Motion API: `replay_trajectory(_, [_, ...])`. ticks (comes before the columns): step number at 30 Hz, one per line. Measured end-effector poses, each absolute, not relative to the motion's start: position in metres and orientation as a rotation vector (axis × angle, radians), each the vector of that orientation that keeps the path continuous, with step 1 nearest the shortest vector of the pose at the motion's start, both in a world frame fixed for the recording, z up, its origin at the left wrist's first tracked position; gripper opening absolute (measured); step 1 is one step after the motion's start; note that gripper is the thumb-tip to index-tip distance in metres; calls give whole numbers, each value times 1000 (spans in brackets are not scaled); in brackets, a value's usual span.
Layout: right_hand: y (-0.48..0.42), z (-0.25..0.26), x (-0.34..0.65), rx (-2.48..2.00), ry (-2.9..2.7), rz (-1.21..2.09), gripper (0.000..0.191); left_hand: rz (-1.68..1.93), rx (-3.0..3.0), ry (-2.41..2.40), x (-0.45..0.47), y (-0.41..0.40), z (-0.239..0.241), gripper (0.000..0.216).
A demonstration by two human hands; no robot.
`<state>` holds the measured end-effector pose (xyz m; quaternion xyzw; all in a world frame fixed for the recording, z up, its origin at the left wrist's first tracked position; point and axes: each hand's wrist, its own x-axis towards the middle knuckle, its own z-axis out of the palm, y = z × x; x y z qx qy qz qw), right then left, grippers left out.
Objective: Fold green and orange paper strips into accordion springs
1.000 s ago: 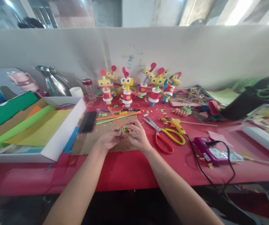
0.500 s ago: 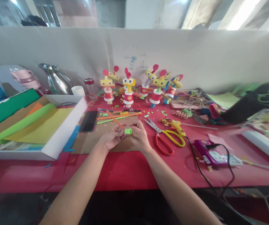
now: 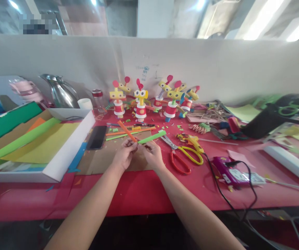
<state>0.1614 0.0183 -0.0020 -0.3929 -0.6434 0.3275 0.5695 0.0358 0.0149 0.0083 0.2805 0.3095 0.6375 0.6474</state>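
Your left hand [image 3: 125,156] and right hand [image 3: 152,155] pinch two crossed paper strips — orange strip [image 3: 127,131], green strip [image 3: 151,137] — above the cardboard sheet [image 3: 100,160], scissors [image 3: 182,155] just beside.

On the red table cover [image 3: 139,191], at the right side: scissors [image 3: 183,156] with one yellow and one red handle, lying flat, just beside a yellow glue gun [image 3: 192,140]. Further right, a purple power strip [image 3: 230,172] with black cables. At the left side, a black phone [image 3: 96,137] next to a white box [image 3: 68,146] with coloured paper sheets inside. At the back, along the white partition [image 3: 217,66]: a row of small paper figures [image 3: 140,104], a metal jug [image 3: 59,93] and a white cup [image 3: 85,103]
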Motion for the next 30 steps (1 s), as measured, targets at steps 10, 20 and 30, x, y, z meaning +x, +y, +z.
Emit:
replay_trajectory(10, [19, 10, 167, -945, -1097, 1282, 20, 1397, 829, 880, 35, 9, 19, 23])
replay_trajectory(20, [33, 15, 187, -834, -653, 1147, 19, 1485, 846, 1061, 23, 19, 14, 17])
replay_trajectory(30, [20, 8, 168, -819, -1117, 1139, 26, 1360, 471, 714, 19, 18, 14, 17])
